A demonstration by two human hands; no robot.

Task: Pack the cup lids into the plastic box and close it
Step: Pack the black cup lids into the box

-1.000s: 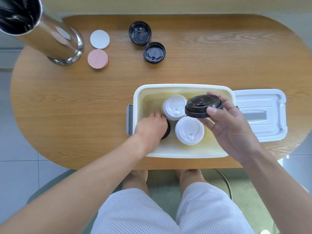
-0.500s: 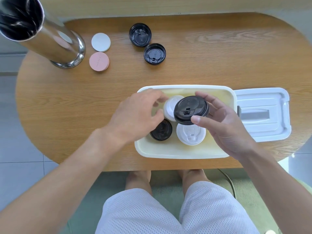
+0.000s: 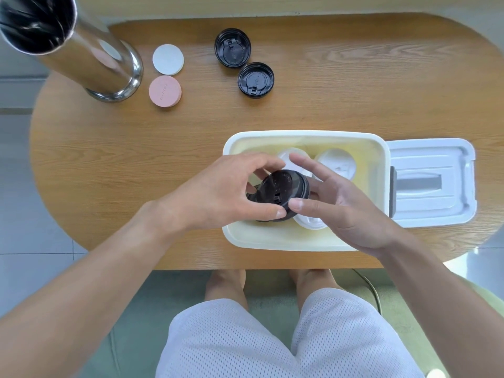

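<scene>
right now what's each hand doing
Left hand: pinching the black lid over the plastic box.
Right hand: thumb and fingers also holding it.

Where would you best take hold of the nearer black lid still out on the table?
Probably by its raised rim, fingers and thumb on opposite edges, coming straight down from above. The nearer black lid lies flat on the table, apart from the farther black lid, so its round edge is free all around.
</scene>
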